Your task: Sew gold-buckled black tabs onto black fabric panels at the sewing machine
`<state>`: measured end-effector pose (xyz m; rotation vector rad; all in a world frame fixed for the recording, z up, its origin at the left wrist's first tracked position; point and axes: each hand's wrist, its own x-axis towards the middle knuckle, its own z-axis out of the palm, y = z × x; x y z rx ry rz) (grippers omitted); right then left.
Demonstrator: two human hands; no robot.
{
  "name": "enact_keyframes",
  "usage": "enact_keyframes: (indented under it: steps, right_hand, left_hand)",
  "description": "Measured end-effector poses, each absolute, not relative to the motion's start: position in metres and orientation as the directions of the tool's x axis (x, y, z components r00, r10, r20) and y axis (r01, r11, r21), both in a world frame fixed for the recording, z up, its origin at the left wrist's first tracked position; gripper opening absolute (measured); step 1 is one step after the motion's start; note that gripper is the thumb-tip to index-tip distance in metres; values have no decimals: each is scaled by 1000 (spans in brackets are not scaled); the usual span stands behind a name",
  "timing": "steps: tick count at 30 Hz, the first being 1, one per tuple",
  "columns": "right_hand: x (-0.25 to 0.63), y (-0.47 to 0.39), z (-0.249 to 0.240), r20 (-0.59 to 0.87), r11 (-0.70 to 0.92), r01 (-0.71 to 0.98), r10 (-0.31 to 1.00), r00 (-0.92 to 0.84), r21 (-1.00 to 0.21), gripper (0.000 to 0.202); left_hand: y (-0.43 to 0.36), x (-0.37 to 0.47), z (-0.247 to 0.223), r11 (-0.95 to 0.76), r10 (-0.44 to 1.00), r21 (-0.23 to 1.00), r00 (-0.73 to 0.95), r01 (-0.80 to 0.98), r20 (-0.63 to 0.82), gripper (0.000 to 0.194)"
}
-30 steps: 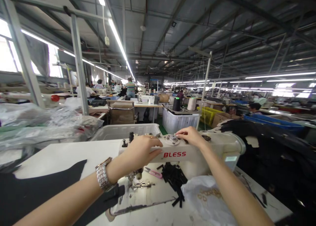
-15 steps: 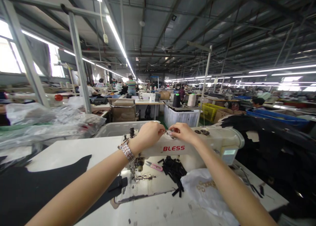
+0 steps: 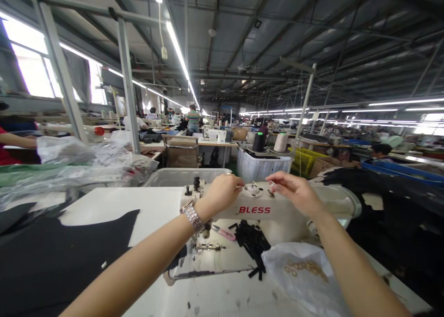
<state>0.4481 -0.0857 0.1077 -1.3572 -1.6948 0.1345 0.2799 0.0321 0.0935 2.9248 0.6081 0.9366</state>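
Observation:
A white sewing machine (image 3: pixel 277 210) marked BLESS stands across the table in front of me. Above its top, my left hand (image 3: pixel 224 191) is closed in a pinch just left of the round bobbin-winder plate (image 3: pixel 252 190); what it pinches, if anything, is too small to see. To the right of that plate, my right hand (image 3: pixel 294 192) has thumb and forefinger together on a small shiny piece (image 3: pixel 271 184) whose kind I cannot make out. Pink-handled thread snips (image 3: pixel 225 234) and a pile of black strips (image 3: pixel 253 245) lie on the machine bed below.
Gold-coloured rings rest on a white bag (image 3: pixel 277 261) at the right. Dark cut fabric (image 3: pixel 86 243) covers the table's left. Beyond the machine are a plastic bin (image 3: pixel 187 174) and black and white thread cones (image 3: pixel 258 142). A person's red sleeve (image 3: pixel 9 139) shows at far left.
My hands, together over the machine top before, are now apart; the right one has moved right with the small shiny piece. The view has swung slightly left.

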Motion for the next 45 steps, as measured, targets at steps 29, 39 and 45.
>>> enact_keyframes:
  steps: [29, 39, 45]
  right_hand:
    - [414, -111, 1, 668, 412, 528, 506, 545, -742, 20]
    - [415, -112, 0, 657, 399, 522, 497, 567, -753, 22]
    - [414, -115, 3, 647, 388, 519, 506, 571, -761, 22]
  left_hand:
    - [25, 319, 76, -870, 467, 158, 674, 468, 572, 21]
    - [22, 332, 72, -868, 484, 206, 676, 451, 556, 15]
    - [28, 329, 75, -872, 481, 212, 696, 441, 532, 15]
